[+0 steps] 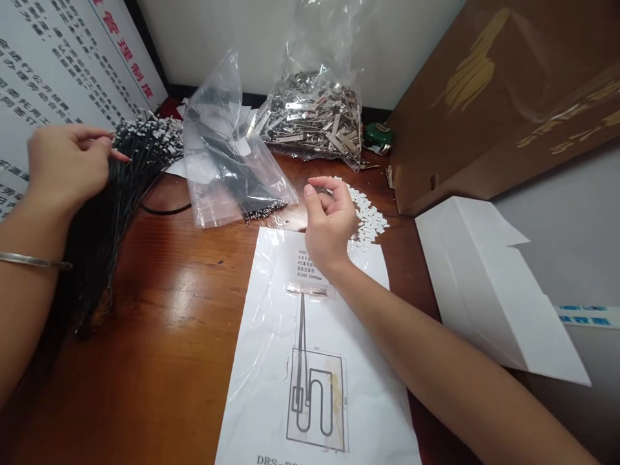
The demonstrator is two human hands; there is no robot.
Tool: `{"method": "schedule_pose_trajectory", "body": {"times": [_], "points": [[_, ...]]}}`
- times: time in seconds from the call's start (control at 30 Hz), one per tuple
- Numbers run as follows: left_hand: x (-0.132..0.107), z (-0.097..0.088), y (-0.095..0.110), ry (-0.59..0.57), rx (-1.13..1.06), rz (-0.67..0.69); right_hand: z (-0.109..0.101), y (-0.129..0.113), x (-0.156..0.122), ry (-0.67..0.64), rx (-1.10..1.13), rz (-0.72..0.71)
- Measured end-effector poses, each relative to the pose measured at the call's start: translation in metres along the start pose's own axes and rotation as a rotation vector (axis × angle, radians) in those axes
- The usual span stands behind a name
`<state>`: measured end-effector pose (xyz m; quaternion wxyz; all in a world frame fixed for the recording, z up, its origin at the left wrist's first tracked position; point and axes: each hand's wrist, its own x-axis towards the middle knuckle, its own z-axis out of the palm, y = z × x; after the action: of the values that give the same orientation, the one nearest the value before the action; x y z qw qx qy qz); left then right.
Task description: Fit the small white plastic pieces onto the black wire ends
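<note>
Wires (128, 184) wanted a light touch, I judged, with left hand (70, 161) at their tips, right hand (330, 223) over the paper's (261, 342) top edge, both curled, contents unclear.

My left forearm (24, 316) enters from eight o'clock; left hand (72, 161) at ten, thumb and fingers drawn close. My right forearm (436, 342) enters from four; right hand (332, 223) near centre, fingers curled, thumb tip beside forefinger.
</note>
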<state>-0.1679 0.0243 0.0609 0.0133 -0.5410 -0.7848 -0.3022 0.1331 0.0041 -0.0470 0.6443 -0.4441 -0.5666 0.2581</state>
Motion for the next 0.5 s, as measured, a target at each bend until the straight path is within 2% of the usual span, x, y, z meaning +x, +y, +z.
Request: {"method": "schedule_pose_trajectory", "body": {"times": [0.1, 0.17, 0.27, 0.4, 0.5], "points": [[0.015, 0.007, -0.019, 0.066, 0.078, -0.101, 0.002, -0.003, 0.0, 0.013, 0.049, 0.086], [0.018, 0.01, -0.023, 0.05, 0.175, -0.052, 0.002, -0.005, 0.0, 0.018, 0.066, 0.112], [0.011, 0.013, -0.018, -0.024, 0.294, -0.031, 0.003, -0.009, -0.001, 0.017, 0.073, 0.128], [0.001, 0.016, -0.011, -0.087, 0.29, -0.053, 0.002, -0.011, -0.001, 0.005, 0.079, 0.134], [-0.003, 0.017, -0.006, -0.076, 0.232, 0.054, 0.002, -0.011, -0.001, -0.017, 0.043, 0.102]]}}
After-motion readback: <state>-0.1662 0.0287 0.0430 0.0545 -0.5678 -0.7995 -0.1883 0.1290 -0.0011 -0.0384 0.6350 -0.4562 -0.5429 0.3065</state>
